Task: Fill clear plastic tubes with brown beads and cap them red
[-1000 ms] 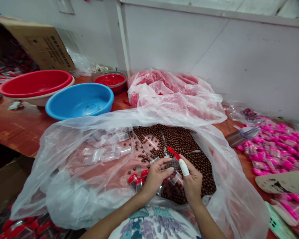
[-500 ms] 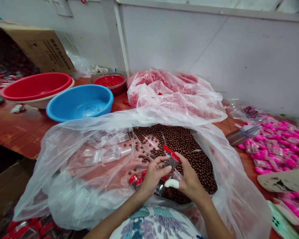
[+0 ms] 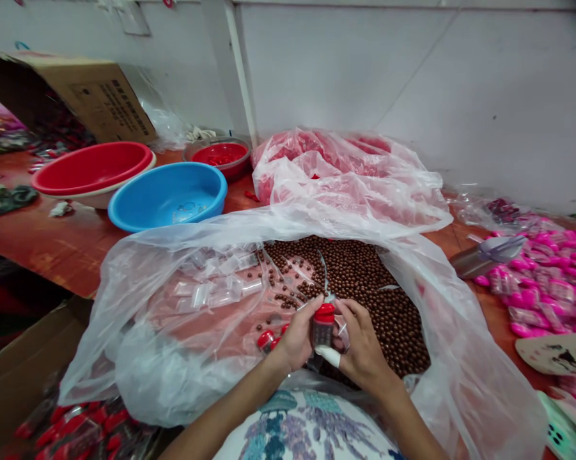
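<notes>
A small clear bottle with a red cap (image 3: 324,313) stands nearly upright between my hands, dark contents showing through its wall. My left hand (image 3: 295,338) is closed on its left side, thumb up by the cap. Closed on the other side is my right hand (image 3: 367,338), whose thumb wears a white covering (image 3: 328,355). Something clear, perhaps an empty container, also shows among the right fingers. Below lie many brown balls (image 3: 397,319) on a plastic sheet (image 3: 139,358). More red-capped bottles (image 3: 265,340) lie by my left wrist, partly hidden.
Empty clear containers (image 3: 215,291) lie on the sheet's left. Behind stand a blue basin (image 3: 167,198), a red basin (image 3: 93,169) and a bag of red pieces (image 3: 345,172). Pink-capped items (image 3: 551,281) are heaped at right. A carton (image 3: 38,326) is at lower left.
The bottle's red flip lid has gone from open to closed. Both hands have turned the bottle from tilted to upright, lower and nearer my body. The view has shifted slightly left.
</notes>
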A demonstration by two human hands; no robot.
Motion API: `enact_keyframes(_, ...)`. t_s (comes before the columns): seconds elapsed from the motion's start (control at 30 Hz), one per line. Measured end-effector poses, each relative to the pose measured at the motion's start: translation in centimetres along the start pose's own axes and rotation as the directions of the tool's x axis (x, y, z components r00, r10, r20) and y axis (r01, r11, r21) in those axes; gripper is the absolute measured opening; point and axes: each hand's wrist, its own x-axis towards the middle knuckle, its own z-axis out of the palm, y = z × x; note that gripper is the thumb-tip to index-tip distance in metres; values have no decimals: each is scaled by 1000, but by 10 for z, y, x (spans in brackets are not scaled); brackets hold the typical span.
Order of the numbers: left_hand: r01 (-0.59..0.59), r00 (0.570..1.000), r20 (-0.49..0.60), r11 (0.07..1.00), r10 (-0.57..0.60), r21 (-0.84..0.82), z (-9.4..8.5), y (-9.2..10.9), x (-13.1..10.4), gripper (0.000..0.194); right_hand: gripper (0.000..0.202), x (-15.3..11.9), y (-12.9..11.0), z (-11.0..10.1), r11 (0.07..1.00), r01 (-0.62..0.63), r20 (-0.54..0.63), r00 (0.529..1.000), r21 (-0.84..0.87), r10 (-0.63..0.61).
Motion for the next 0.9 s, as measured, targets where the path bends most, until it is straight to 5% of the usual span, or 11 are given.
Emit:
enact_keyframes(0.27,-34,998,-44,987,41,158,4,-6,0,53,70,11,-4,-7,993,78,89,994,-91,-70)
enact_keyframes(0.57,-157,983,-63,965,174,211,2,-18,-6,38,61,6,-1,4,960,242,1,970,-145,-244)
enact_keyframes(0.77,-190,973,-89,960,212,203,-5,-24,-10,44,62,-1,-4,10,978,185,-2,983,-101,-186)
enact_keyframes(0.9,-176,976,-95,970,194,170,-3,-11,-17,51,76,0,-2,4,988,133,122,985,-76,-123)
